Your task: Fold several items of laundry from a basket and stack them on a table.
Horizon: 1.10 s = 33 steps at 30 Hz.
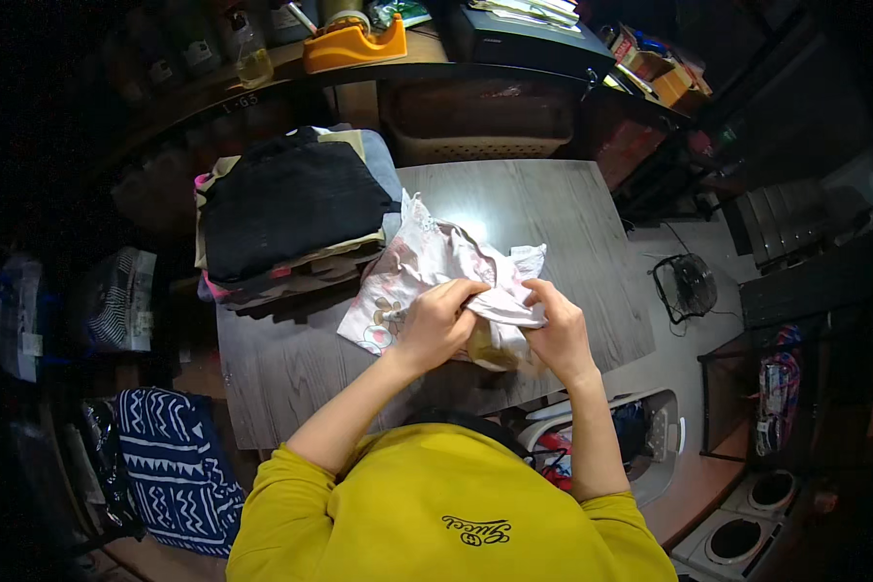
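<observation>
A pale pink printed garment [436,254] lies crumpled across the middle of the grey wood-grain table [553,196]. Its lower left corner bears a cartoon print. My left hand [436,324] pinches a fold of the cloth between thumb and fingers. On the other side of that fold, my right hand [559,331] grips the cloth's edge. Between the hands a tan patch of the cloth hangs down, partly blurred. Left of the garment rises a stack of folded clothes [298,211], with a black piece on top.
A shelf behind the table carries an orange tape dispenser [355,45], a pump bottle [249,54] and a black box [531,44]. A laundry basket [669,436] with clothes stands at the lower right. A small fan [684,287] is on the floor; a blue patterned cloth [174,465] lies lower left.
</observation>
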{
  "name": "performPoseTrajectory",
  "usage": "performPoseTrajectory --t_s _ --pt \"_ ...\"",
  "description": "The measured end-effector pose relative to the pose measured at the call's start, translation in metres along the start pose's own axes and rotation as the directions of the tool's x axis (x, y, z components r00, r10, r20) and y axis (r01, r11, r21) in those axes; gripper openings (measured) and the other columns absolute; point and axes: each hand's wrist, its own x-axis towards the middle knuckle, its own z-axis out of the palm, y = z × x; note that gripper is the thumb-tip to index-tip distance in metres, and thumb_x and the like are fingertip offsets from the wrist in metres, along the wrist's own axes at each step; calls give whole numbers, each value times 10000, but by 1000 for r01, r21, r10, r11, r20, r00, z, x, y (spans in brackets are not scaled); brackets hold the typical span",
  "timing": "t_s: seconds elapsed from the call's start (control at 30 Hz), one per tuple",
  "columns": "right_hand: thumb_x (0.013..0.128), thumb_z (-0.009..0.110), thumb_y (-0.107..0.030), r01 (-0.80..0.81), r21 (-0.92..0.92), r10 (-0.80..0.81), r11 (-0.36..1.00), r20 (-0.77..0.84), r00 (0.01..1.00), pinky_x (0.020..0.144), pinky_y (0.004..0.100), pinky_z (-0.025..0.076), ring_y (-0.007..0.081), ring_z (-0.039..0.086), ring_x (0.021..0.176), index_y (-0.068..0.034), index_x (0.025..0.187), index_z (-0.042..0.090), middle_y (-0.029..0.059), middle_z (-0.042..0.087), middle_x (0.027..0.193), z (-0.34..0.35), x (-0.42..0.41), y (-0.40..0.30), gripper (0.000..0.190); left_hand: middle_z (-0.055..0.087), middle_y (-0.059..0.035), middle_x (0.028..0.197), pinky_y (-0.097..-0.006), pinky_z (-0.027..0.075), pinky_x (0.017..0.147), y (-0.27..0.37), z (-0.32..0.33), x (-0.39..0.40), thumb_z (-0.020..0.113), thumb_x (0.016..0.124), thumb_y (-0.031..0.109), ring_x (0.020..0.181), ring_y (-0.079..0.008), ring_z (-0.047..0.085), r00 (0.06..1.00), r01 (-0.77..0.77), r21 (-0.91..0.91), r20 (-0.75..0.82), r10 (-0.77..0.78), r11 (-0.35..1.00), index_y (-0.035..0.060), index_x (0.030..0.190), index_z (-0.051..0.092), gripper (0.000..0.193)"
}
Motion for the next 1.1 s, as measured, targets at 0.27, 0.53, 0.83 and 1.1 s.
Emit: performPoseTrajectory --t_s 0.27,0.53,0.83,1.1 --pt "697 577 79 46 -137 -76 990 -223 972 736 310 504 282 642 857 22 910 604 156 644 949 -40 35 19 222 605 -117 793 -281 467 612 55 -62 5 583 729 -69 670 -230 597 865 -139 130 -466 184 982 5 928 594 213" --pt "741 609 99 316 312 -92 896 -566 819 823 278 488 190 613 955 -12 978 626 131 648 1039 -87 50 -35 262 521 -77 714 -361 449 591 11 -79 -8 631 604 -13 669 -260 549 888 148 564 -437 142 813 56 771 516 214" --pt "891 482 -159 440 293 23 849 -852 523 781 343 562 262 638 945 1 1013 589 262 542 1206 -193 27 -48 227 478 -79 618 -324 409 528 -22 -105 -14 597 742 -1 546 -193 489 703 368 304 -710 -49 878 34 696 463 146" --pt "903 433 -195 557 242 -116 795 -840 530 793 307 550 253 632 937 59 1058 562 272 470 1296 -208 23 -64 324 629 -192 1013 -403 495 799 -27 47 -34 703 639 584 928 -339 625 880 11 158 468 -85 987 53 1228 462 829"
